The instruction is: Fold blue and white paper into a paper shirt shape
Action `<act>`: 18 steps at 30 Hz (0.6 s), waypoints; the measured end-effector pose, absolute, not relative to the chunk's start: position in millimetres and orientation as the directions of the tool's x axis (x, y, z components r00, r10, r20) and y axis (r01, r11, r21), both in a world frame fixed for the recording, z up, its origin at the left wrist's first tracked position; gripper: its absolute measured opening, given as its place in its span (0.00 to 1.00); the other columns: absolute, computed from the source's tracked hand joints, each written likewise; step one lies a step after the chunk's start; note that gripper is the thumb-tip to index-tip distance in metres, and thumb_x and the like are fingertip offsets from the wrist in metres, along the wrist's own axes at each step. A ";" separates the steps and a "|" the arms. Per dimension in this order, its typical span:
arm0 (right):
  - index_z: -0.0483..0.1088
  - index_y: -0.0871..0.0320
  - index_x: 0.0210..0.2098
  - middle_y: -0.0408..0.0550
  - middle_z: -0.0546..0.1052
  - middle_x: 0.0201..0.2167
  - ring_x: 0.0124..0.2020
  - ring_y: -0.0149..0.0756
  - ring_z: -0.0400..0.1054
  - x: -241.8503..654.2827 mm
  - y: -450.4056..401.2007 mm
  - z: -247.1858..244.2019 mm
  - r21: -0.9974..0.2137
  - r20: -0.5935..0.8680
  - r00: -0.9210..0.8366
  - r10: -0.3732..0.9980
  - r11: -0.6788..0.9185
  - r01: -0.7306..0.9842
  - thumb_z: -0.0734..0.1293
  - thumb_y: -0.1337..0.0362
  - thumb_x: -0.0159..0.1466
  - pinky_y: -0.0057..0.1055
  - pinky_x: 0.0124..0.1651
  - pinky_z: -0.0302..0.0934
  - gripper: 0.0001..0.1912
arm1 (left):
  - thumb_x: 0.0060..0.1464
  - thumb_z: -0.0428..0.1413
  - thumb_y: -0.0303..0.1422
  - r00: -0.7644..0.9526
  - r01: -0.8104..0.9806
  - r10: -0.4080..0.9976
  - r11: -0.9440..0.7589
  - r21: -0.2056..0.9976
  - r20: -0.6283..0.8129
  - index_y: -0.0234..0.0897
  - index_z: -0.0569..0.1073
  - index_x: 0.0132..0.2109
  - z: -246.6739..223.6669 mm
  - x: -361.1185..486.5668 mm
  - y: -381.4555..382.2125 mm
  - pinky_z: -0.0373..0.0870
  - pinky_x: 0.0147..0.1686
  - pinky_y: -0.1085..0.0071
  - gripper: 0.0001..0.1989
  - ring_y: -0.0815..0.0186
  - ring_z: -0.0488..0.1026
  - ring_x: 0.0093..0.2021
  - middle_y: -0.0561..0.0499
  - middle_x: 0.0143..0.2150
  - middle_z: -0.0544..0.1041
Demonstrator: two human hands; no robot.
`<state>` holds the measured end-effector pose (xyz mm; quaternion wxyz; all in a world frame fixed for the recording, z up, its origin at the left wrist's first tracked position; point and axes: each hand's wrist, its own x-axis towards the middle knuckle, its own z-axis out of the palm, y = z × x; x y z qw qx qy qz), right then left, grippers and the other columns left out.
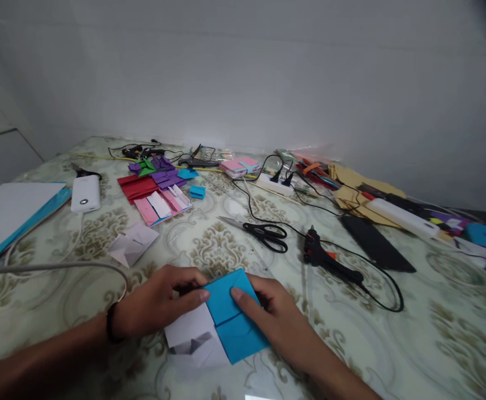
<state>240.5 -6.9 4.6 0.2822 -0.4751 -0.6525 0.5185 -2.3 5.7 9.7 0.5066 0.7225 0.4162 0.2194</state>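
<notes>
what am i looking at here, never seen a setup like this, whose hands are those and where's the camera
There is no robot, just a person's bare hands. The single picture comes from a camera worn on the head, looking forward and down. The left hand and right hand hold a folded blue paper, beside folded white paper. On the patterned table lie scissors, a black glue gun, a white power bank and colourful folded papers.

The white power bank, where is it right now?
In the head view, the white power bank is on the table's left side, between the big white sheet and the red folded papers.
</notes>
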 end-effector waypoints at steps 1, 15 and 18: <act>0.68 0.58 0.28 0.43 0.68 0.25 0.28 0.33 0.61 239.5 -7.2 5.0 -0.938 -0.126 -0.403 0.906 0.023 0.345 0.63 0.48 0.70 0.29 0.31 0.59 0.22 | 0.67 0.54 0.42 0.557 0.389 0.824 -0.151 0.909 -0.102 0.35 0.78 0.40 8.7 -1.9 5.6 0.67 0.35 0.74 0.16 0.66 0.72 0.35 0.51 0.35 0.79; 0.67 0.57 0.27 0.42 0.68 0.25 0.28 0.33 0.62 237.6 -8.7 0.8 -0.924 -0.096 -0.412 0.906 0.073 0.376 0.63 0.49 0.71 0.28 0.31 0.59 0.22 | 0.67 0.50 0.38 0.545 0.457 0.834 -0.206 0.865 -0.089 0.35 0.75 0.33 14.6 -0.3 4.1 0.60 0.31 0.75 0.16 0.69 0.67 0.31 0.55 0.29 0.73; 0.67 0.57 0.29 0.42 0.69 0.26 0.29 0.34 0.63 238.8 -7.0 3.1 -0.913 -0.102 -0.443 0.891 0.093 0.397 0.62 0.51 0.71 0.29 0.33 0.59 0.19 | 0.67 0.50 0.37 0.531 0.494 0.846 -0.259 0.830 -0.052 0.35 0.73 0.33 11.8 0.7 4.5 0.59 0.30 0.75 0.16 0.70 0.66 0.29 0.55 0.28 0.73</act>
